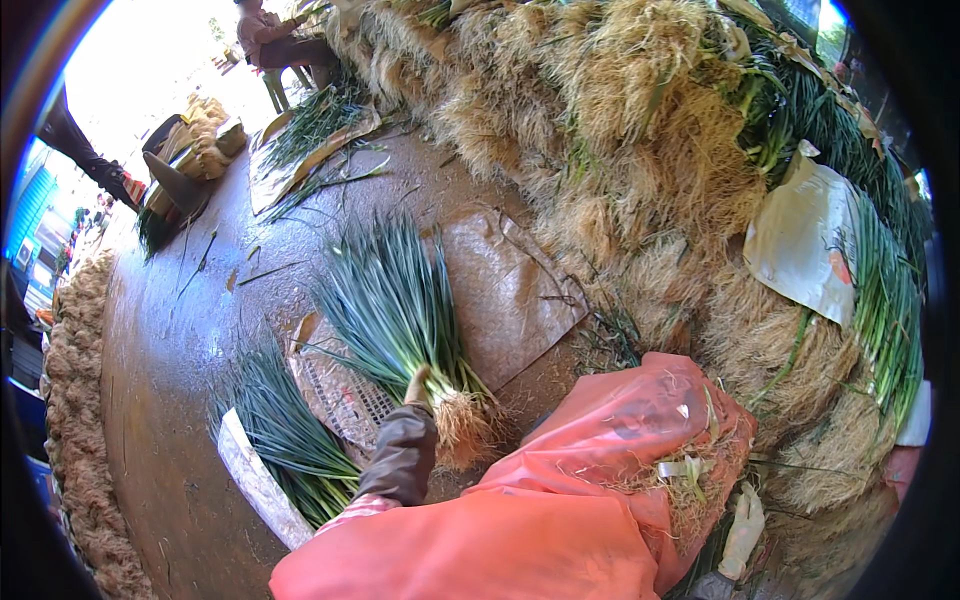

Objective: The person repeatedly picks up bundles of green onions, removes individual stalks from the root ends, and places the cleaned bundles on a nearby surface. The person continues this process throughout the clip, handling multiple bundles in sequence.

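My left hand (pixel 417 385), in a tan glove below a dark sleeve cover, grips a large bundle of green onions (pixel 401 300) just above its roots. The leaves fan out away from me, and the pale brown roots (pixel 463 427) point towards my knees. Under the bundle lies a printed woven sack (pixel 341 382). At the lower right my right hand (pixel 744 521), in a pale glove, is stretched out beside the root pile, with nothing visible in it. A red plastic apron (pixel 480 544) covers my lap and bears loose root scraps.
A tall stack of onions, roots outward (pixel 600 112), rises at the right. A second onion bundle (pixel 292 435) lies on white sheeting at the left. A flat sack (pixel 502 292) lies on the wet floor (pixel 172 360). Further off, a person (pixel 274 34) sits on a stool.
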Motion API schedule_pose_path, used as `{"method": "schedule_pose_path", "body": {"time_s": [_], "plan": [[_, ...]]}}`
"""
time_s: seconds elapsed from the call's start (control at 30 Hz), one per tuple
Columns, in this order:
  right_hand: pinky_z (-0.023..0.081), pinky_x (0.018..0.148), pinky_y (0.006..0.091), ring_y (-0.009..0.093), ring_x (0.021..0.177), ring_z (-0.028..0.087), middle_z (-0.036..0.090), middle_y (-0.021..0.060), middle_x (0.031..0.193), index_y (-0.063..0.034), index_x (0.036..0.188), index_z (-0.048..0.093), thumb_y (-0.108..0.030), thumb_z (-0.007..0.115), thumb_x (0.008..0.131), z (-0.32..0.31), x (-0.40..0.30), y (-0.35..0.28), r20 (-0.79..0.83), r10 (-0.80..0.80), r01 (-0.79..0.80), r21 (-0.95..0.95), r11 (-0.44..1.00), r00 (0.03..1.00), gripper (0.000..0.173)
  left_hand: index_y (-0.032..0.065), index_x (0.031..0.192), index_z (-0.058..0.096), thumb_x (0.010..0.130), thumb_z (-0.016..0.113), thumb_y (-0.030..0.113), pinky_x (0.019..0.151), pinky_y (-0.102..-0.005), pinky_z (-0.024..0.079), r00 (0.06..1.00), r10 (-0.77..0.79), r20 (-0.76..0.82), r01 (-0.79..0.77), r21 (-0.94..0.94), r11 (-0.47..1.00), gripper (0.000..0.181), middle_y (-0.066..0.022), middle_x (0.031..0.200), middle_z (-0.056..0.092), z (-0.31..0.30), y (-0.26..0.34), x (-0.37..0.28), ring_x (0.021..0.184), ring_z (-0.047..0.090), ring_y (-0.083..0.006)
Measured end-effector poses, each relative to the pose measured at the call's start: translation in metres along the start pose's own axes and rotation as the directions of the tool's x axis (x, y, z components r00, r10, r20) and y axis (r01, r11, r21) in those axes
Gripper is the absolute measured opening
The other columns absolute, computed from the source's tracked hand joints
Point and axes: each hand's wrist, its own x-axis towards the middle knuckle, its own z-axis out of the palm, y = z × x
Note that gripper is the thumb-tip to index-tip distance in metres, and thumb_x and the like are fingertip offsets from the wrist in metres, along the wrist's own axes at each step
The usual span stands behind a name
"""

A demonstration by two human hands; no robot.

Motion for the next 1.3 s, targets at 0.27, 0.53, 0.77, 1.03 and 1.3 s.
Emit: {"method": "schedule_pose_path", "body": {"time_s": [0.27, 0.53, 0.77, 1.03, 1.3], "plan": [[0.045, 0.1, 0.0369, 0.03, 0.112, 0.061, 0.064, 0.0202, 0.126, 0.0095, 0.127, 0.058, -0.013, 0.049, 0.102, 0.009, 0.006, -0.022, 0.005, 0.0, 0.001, -0.147, 0.989, 1.0, 0.036, -0.0005, 0.125, 0.053, 0.084, 0.076, 0.026, 0.08, -0.047, 0.063, 0.925, 0.109, 0.364, 0.076, -0.46, 0.885, 0.055, -0.0219, 0.104, 0.068, -0.074, 0.003, -0.002, 0.086, 0.071, -0.0318], [0.047, 0.092, 0.0385, 0.033, 0.105, 0.062, 0.066, 0.0217, 0.12, 0.0082, 0.127, 0.058, -0.014, 0.047, 0.101, 0.017, 0.025, -0.021, 0.12, 0.071, -0.036, -0.272, 0.962, 0.99, 0.036, 0.0088, 0.13, 0.055, 0.087, 0.072, 0.04, 0.088, -0.0513, 0.055, 0.998, 0.003, 0.066, 0.013, -0.245, 0.969, 0.056, -0.0153, 0.127, 0.061, -0.171, -0.023, -0.009, 0.111, 0.062, -0.0324], [0.048, 0.09, 0.0388, 0.036, 0.103, 0.064, 0.067, 0.0241, 0.115, 0.0079, 0.125, 0.06, -0.014, 0.047, 0.1, 0.019, 0.024, -0.008, 0.11, 0.045, 0.001, -0.385, 0.923, 0.993, 0.035, -0.0056, 0.148, 0.033, 0.073, 0.082, 0.045, 0.108, -0.0523, 0.038, 0.761, -0.209, -0.614, 0.485, 0.326, 0.811, 0.103, -0.026, 0.154, 0.034, -0.215, -0.06, 0.057, 0.136, 0.041, -0.0427], [0.047, 0.09, 0.0426, 0.044, 0.104, 0.06, 0.064, 0.0298, 0.116, 0.0103, 0.126, 0.056, -0.015, 0.043, 0.099, 0.012, 0.022, -0.011, 0.12, 0.115, -0.045, -0.474, 0.879, 0.986, 0.039, 0.0095, 0.139, 0.051, 0.077, 0.078, 0.016, 0.107, -0.0474, 0.04, 0.513, 0.846, -0.145, -0.176, 0.947, 0.269, 0.068, -0.0179, 0.131, 0.058, -0.057, 0.017, 0.007, 0.124, 0.051, -0.0367], [0.047, 0.088, 0.04, 0.04, 0.1, 0.062, 0.066, 0.0273, 0.114, 0.0101, 0.125, 0.057, -0.012, 0.044, 0.097, 0.014, 0.024, 0.014, 0.099, 0.125, -0.055, -0.527, 0.848, 0.987, 0.038, 0.0123, 0.119, 0.067, 0.075, 0.083, 0.035, 0.097, -0.0441, 0.045, 0.798, 0.591, 0.118, -0.042, 0.989, -0.139, 0.052, -0.0135, 0.115, 0.062, 0.035, 0.048, 0.108, 0.112, 0.055, -0.0347]]}}
